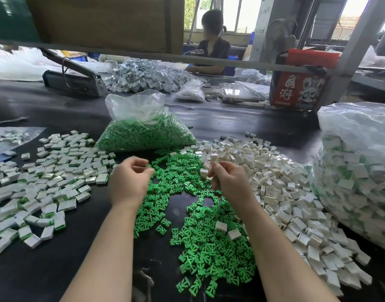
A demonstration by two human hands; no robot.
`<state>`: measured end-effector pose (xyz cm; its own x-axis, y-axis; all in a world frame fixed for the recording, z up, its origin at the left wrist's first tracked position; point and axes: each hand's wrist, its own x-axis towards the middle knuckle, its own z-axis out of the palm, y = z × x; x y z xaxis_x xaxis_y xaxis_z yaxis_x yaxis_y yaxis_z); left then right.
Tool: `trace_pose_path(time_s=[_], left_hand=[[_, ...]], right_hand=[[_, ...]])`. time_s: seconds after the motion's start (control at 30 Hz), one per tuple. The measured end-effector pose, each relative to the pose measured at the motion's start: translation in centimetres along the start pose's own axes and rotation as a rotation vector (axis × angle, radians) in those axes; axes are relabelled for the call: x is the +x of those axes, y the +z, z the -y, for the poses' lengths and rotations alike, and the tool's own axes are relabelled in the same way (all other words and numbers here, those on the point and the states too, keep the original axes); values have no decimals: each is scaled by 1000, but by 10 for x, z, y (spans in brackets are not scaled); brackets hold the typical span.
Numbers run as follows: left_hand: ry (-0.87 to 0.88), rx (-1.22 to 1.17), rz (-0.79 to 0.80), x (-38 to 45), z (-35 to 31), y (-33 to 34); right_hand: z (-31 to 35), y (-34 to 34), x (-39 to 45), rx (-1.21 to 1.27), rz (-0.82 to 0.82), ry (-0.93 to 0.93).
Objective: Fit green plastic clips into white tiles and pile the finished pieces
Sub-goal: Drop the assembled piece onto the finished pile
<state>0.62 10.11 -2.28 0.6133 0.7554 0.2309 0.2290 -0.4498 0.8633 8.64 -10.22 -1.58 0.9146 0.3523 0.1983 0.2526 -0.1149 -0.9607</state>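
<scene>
Loose green clips lie spread over the black table between my arms. To their right is a heap of empty white tiles. Finished tiles with green inside are scattered at the left. My right hand pinches one white tile upright at its fingertips, above the clips. About a hand's width to its left, my left hand is blurred, with curled fingers that seem to pinch a small green clip.
An open plastic bag of green clips lies behind my hands. A big bag of finished pieces stands at the right edge. Farther back are a sealing machine, a red box, more bagged parts and a seated person.
</scene>
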Motion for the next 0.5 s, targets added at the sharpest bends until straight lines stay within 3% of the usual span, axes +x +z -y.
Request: trace_pose_path(time_s=[0.13, 0.3, 0.4, 0.5], left_hand=[[-116, 381, -186, 10, 22, -19], [-233, 530, -285, 13, 27, -21], [-174, 565, -282, 12, 23, -19], [27, 457, -271, 8, 10, -10]], right_hand=[[-5, -3, 4, -380, -86, -82], [-8, -10, 3, -837, -185, -69], [-7, -10, 2, -991, -184, -102], [-6, -8, 3, -1057, -172, -159]])
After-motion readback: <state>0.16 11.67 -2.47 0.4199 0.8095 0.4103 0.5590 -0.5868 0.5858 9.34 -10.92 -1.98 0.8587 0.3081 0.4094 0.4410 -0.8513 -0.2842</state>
